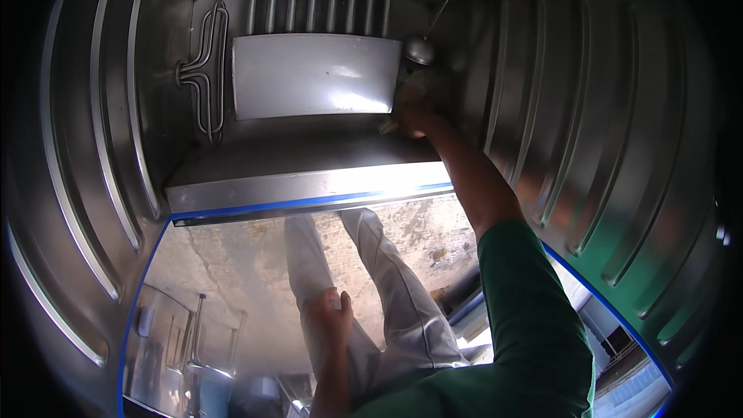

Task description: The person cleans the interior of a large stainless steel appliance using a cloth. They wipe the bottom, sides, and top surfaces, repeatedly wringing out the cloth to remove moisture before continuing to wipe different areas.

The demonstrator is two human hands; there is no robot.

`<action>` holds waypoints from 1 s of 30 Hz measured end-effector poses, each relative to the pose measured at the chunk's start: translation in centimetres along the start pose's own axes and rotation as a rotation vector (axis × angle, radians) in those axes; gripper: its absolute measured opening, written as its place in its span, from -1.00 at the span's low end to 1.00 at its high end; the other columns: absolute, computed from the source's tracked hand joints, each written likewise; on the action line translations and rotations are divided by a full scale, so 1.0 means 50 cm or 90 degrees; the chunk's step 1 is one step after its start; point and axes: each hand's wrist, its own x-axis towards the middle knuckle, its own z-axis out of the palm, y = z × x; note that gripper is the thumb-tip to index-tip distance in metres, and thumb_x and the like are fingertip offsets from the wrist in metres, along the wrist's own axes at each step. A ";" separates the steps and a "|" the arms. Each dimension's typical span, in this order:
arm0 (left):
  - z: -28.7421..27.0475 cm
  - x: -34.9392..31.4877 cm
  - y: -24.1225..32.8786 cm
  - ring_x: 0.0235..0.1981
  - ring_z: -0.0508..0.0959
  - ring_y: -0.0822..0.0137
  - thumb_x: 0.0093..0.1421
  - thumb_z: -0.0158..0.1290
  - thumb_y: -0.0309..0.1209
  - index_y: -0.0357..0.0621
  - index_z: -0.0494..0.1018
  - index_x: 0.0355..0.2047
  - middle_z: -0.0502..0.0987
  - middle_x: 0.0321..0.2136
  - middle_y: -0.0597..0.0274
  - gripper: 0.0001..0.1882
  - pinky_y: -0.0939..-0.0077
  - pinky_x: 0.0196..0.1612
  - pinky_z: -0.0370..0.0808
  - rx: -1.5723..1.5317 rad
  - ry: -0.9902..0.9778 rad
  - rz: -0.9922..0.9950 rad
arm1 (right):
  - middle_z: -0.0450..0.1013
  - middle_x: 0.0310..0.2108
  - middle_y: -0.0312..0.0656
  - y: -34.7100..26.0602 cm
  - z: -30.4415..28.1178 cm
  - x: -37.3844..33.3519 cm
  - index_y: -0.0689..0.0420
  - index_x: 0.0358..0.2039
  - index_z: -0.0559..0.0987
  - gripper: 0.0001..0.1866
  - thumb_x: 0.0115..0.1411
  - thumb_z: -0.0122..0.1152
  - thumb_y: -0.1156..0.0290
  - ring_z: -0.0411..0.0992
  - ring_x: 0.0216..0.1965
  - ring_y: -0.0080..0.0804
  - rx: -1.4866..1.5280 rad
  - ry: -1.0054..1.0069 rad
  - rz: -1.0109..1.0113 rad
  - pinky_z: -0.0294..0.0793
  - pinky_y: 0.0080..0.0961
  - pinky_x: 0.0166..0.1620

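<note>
My right hand (416, 114) reaches into the back right corner of a steel cabinet, low against the back wall. Its fingers are closed, and a small pale, cloth-like piece (388, 127) sticks out beside them; shadow hides the rest. Just above that hand hangs a round metal float ball (419, 51) on a thin rod. To its left stands a tilted, shiny rectangular metal plate (316, 76). My left hand (329, 316) lies on my thigh, thumb apart from the fingers, holding nothing that I can see.
A bent tubular heating element (207, 73) is fixed at the back left. Several metal tubes (313, 4) rise behind the plate. Ribbed steel walls (557, 116) close in on both sides. Blue tape (309, 205) runs along the front edge. Below is a worn concrete floor (232, 263).
</note>
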 end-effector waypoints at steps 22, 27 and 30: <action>0.021 -0.019 -0.010 -0.30 0.61 0.06 0.07 0.30 -0.27 -0.11 0.64 -0.30 0.63 -0.40 0.18 -0.77 0.15 -0.15 0.52 -0.013 0.045 0.007 | 0.63 -0.01 0.00 -0.055 -0.173 -0.238 0.09 0.04 0.68 -0.67 0.27 0.21 0.43 0.64 0.00 -0.07 0.397 0.083 0.206 0.67 -0.11 -0.02; 0.022 -0.015 -0.011 -0.29 0.61 0.06 0.09 0.29 -0.27 -0.10 0.64 -0.27 0.63 -0.40 0.19 -0.76 0.16 -0.12 0.52 0.000 0.043 0.029 | 0.63 -0.04 0.09 -0.047 -0.179 -0.243 0.18 0.09 0.63 -0.63 0.30 0.19 0.38 0.65 -0.04 -0.06 0.318 0.340 0.389 0.68 -0.16 0.00; 0.021 -0.020 -0.013 -0.26 0.62 0.07 0.11 0.28 -0.26 -0.09 0.63 -0.26 0.64 -0.37 0.22 -0.76 0.16 -0.08 0.51 -0.012 0.032 0.007 | 0.61 -0.04 0.16 -0.064 -0.134 -0.209 0.21 0.05 0.64 -0.65 0.30 0.19 0.35 0.62 0.01 -0.03 0.310 0.331 0.361 0.67 -0.13 0.02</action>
